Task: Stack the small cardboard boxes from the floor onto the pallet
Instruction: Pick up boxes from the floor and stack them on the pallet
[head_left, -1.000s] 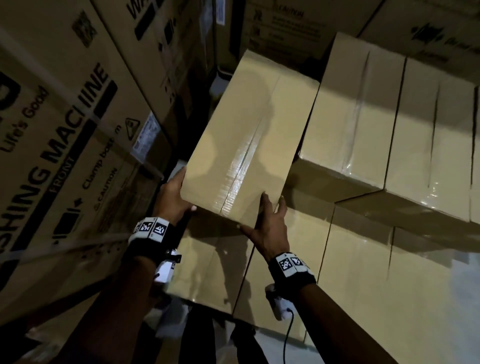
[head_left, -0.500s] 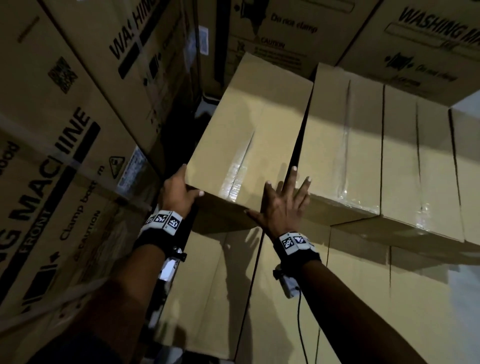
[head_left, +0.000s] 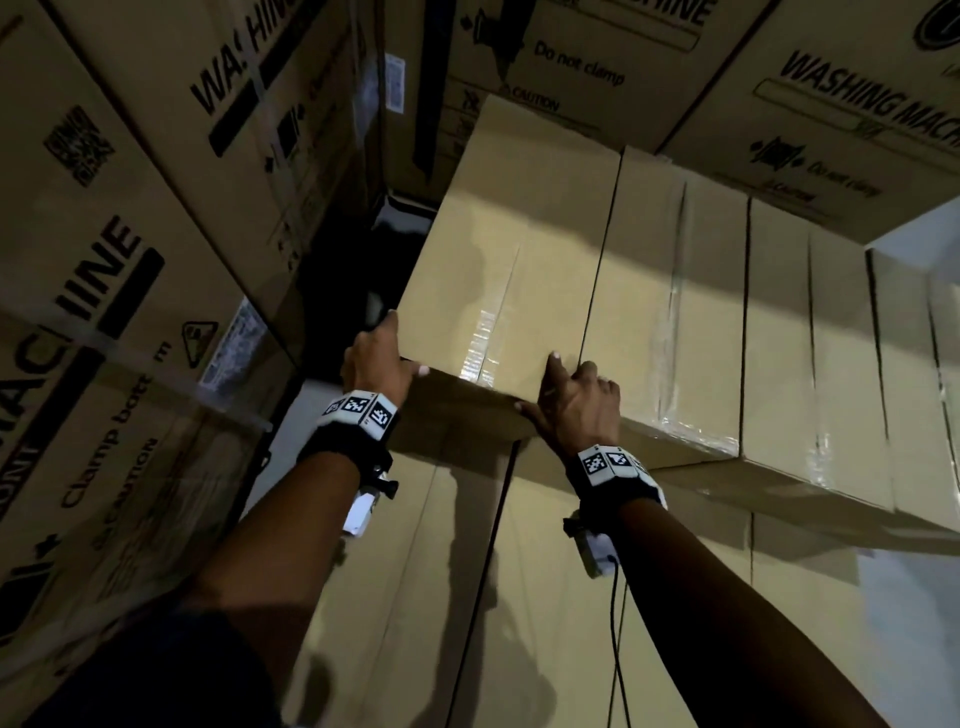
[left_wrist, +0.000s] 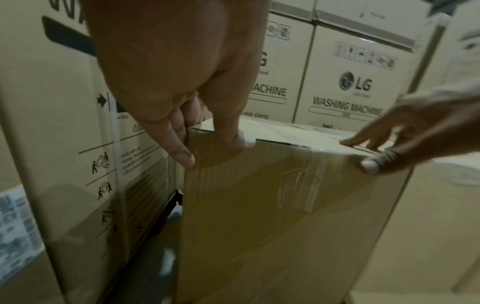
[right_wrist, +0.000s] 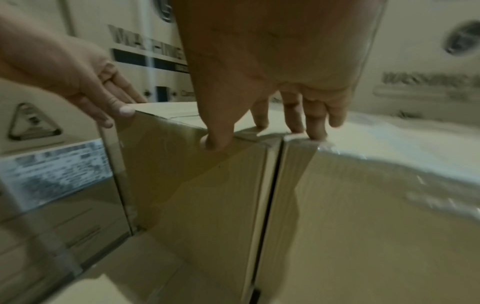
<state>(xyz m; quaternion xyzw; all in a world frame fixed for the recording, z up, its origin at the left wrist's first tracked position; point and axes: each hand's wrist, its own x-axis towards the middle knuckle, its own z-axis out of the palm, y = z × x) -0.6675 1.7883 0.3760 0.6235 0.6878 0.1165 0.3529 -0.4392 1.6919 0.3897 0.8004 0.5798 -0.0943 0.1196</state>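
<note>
A plain taped small cardboard box (head_left: 514, 260) sits level on the top row of the stack, flush against the neighbouring box (head_left: 670, 301). My left hand (head_left: 395, 348) grips its near-left corner, fingers down the left side and thumb on the front edge (left_wrist: 215, 150). My right hand (head_left: 550, 384) holds the near-right corner. In the right wrist view its thumb presses the front face (right_wrist: 259, 137) and its fingers lie on top across the seam with the neighbouring box (right_wrist: 376, 205). The pallet is hidden beneath the stack.
Tall washing machine cartons (head_left: 130, 270) wall in the left side and the back (head_left: 831, 114). A dark narrow gap (head_left: 358, 291) runs between the left carton and the stack. Lower rows of stacked boxes (head_left: 545, 597) stand in front of me.
The box went from tilted in mid-air to set down level and pushed against its neighbour. My right hand moved from flat on the front face to the near-right top corner.
</note>
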